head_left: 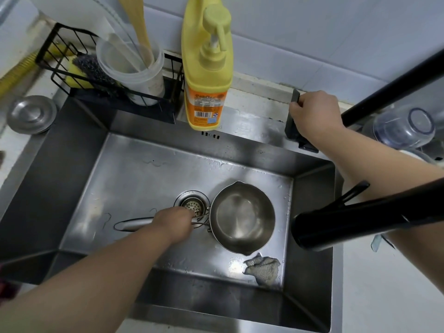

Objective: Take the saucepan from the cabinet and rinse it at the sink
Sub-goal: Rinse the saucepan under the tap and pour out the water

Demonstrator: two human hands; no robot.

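Two bare hands are at work over a stainless-steel sink (pixel 79 169). The left hand (pixel 173 221) is lowered into the basin, its fingers curled round the long metal handle of the saucepan (pixel 242 216), gripping it near the point where the handle joins the bowl. The saucepan sits upright on the sink floor, right of centre, with its pouring lip toward the back wall and its bowl just beside the drain strainer (pixel 192 205). The handle extends leftward across the basin floor.

The right hand (pixel 314 114) is raised to the rear rim of the sink, fingers wrapped over the black faucet lever (pixel 294 111). The black faucet spout (pixel 360 219) crosses the right side of the view above the basin; no water flow is visible.

A grey scouring cloth (pixel 263 269) lies crumpled on the sink floor near the front right corner, just beside the saucepan. A yellow pump bottle of detergent (pixel 207 66) stands on the rear rim. To its left, a black wire rack (pixel 57 51) holds a translucent utensil cup (pixel 134 68) and a yellow sponge (pixel 72 75). A round metal sink plug (pixel 31 114) rests on the bench at the left.
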